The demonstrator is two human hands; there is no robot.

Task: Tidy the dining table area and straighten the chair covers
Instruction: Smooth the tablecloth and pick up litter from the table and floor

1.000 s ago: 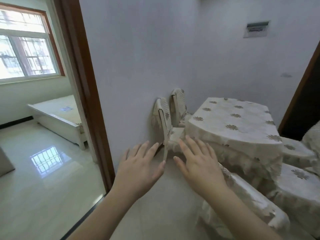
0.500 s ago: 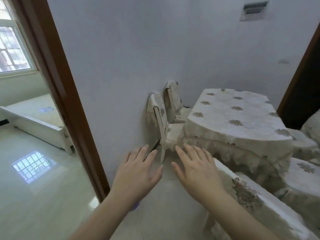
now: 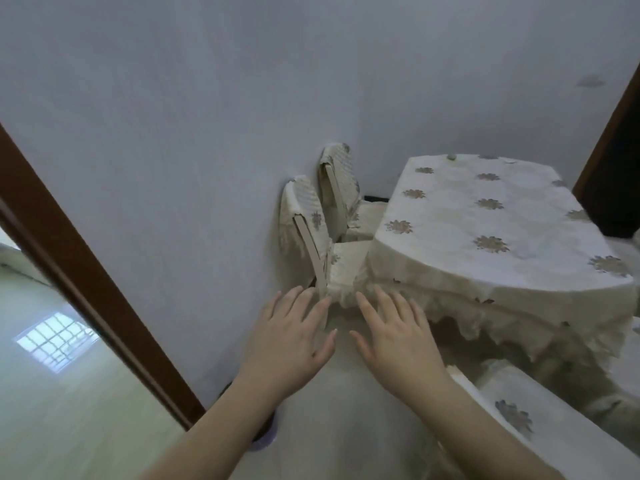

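Both hands are closer to the nearer chair (image 3: 311,233) than half a second ago, the left hand (image 3: 291,341) and right hand (image 3: 398,341) spread flat, holding nothing. The chair stands against the wall (image 3: 207,133) beside the table (image 3: 491,230). The window and bed have left view.

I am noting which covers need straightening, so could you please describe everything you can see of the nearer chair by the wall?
The nearer chair stands with its back close to the pale wall, its seat tucked under the draped table. A cream, flower-patterned fabric cover drapes its backrest and seat, frilled at the seat's edge, leaving a pale frame slat bare. A matching chair stands just behind. Both hands, left and right, hover before it, apparently not touching.
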